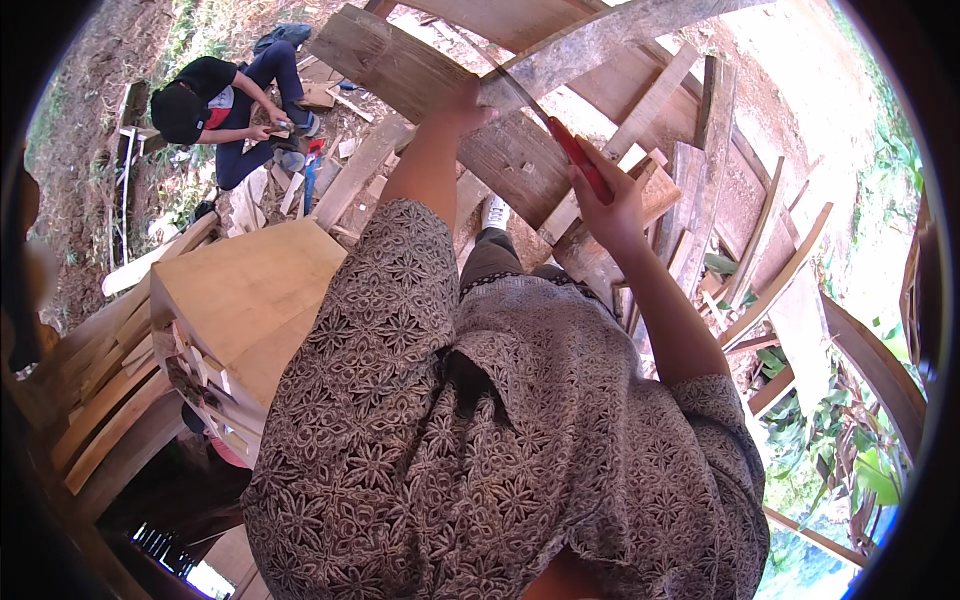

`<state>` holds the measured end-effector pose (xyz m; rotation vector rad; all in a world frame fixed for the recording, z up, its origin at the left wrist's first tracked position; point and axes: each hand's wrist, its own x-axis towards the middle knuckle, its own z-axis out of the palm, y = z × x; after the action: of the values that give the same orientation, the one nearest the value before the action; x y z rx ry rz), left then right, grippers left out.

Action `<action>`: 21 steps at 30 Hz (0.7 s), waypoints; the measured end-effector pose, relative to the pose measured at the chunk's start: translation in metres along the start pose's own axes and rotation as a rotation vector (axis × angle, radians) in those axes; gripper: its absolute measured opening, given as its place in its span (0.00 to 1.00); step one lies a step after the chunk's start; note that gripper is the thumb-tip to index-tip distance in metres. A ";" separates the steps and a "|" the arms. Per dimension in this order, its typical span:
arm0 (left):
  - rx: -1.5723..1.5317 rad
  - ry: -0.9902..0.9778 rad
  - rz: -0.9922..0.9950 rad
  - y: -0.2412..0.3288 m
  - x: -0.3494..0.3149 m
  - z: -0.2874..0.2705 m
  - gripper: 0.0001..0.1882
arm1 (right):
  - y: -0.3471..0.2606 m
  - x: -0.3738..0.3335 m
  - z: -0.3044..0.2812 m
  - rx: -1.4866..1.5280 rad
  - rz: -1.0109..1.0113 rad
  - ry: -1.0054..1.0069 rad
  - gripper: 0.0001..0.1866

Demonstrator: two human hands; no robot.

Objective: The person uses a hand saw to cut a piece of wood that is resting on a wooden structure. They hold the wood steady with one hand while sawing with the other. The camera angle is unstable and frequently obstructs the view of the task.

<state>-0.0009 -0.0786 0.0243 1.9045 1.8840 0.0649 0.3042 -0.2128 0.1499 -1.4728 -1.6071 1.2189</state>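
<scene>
My right hand [612,200] is closed round the red handle of a handsaw [578,158]. Its thin dark blade runs forward and left, across a curved, weathered board [610,40]. At the near left end of that board my left hand [462,110] grips the wood, its fingers partly hidden. Beneath both lies a wide brown plank [520,165], slanting from far left to near right. Whether the saw's teeth have bitten into the board I cannot tell.
Close to my right knee stands a log block [620,215]. Loose planks [715,110] and curved offcuts [780,275] lie to the right. A light wooden panel [250,290] is at my left. Farther off, a person [235,110] sits handling something small, beside a red-and-blue tool [312,170].
</scene>
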 end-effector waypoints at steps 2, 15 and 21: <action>-0.080 -0.026 -0.006 -0.005 0.001 -0.002 0.35 | -0.018 -0.013 -0.006 0.066 -0.031 0.000 0.25; -0.025 0.001 -0.006 0.012 0.006 -0.009 0.33 | -0.028 0.050 0.025 -0.077 -0.061 0.010 0.23; -0.081 -0.009 -0.063 0.003 -0.004 0.002 0.32 | -0.028 -0.038 -0.025 -0.110 -0.220 -0.060 0.28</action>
<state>0.0022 -0.0828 0.0242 1.7877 1.9048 0.1113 0.3225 -0.2430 0.1899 -1.2944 -1.8483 1.0743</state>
